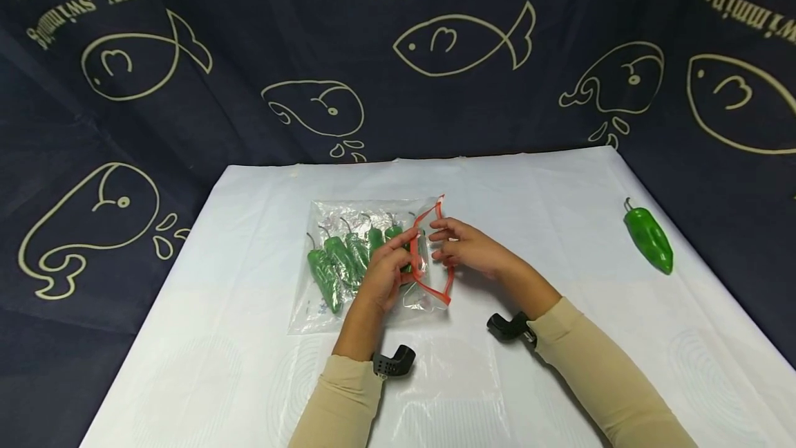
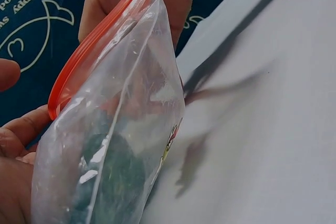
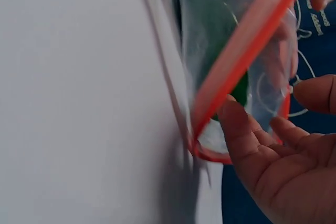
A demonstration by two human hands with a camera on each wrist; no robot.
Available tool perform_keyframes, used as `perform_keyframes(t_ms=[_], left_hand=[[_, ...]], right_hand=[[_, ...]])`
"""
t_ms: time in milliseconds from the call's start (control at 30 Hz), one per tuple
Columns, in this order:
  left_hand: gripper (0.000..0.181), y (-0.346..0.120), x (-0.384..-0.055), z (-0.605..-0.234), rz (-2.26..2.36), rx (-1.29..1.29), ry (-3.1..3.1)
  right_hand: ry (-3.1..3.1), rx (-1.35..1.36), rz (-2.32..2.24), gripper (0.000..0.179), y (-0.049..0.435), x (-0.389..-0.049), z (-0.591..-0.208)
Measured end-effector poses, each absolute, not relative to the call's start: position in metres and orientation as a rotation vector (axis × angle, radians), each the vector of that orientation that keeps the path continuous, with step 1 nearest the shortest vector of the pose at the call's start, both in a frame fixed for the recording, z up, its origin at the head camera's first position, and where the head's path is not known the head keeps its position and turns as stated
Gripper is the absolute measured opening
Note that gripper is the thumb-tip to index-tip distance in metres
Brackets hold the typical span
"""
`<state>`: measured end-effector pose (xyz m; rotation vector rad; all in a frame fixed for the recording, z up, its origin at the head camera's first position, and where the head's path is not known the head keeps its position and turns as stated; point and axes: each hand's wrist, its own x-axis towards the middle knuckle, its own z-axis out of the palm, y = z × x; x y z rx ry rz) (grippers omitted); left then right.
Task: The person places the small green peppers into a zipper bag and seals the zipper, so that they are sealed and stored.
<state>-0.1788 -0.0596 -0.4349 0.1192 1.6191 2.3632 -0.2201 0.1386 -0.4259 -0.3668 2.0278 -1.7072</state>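
A clear zip bag (image 1: 305, 320) with a red zip edge (image 1: 445, 296) lies flat on the white table, its mouth facing right and gaping. Several green peppers (image 1: 323, 278) lie side by side inside it. My left hand (image 1: 385, 272) reaches over the bag, its fingers touching near the red edge. In the left wrist view the left thumb (image 2: 8, 74) stands apart from the fingers (image 2: 26, 127), which rest against the bag. My right hand (image 1: 463, 247) is at the mouth with loosely bent fingers; in the right wrist view its fingertips (image 3: 231, 109) touch the red edge, thumb apart.
One more green pepper (image 1: 649, 237) lies by itself near the right side of the white table (image 1: 218, 247). A dark curtain (image 1: 348, 40) printed with fish and whales hangs behind and at both sides. Each wrist wears a black camera (image 1: 394, 361).
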Motion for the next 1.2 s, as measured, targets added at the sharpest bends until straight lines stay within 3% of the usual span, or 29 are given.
perform_keyframes(t_ms=[533, 1200], left_hand=[[0.067, -0.060, -0.180, -0.437, 2.377, 0.067, 1.608], [0.066, -0.060, -0.181, -0.438, 2.390, 0.029, 1.597]], right_hand=[[2.444, -0.563, -1.409, 0.043, 0.204, -0.221, -0.406], [2.697, -0.454, -1.068, 0.043, 0.305, -0.232, -0.396]])
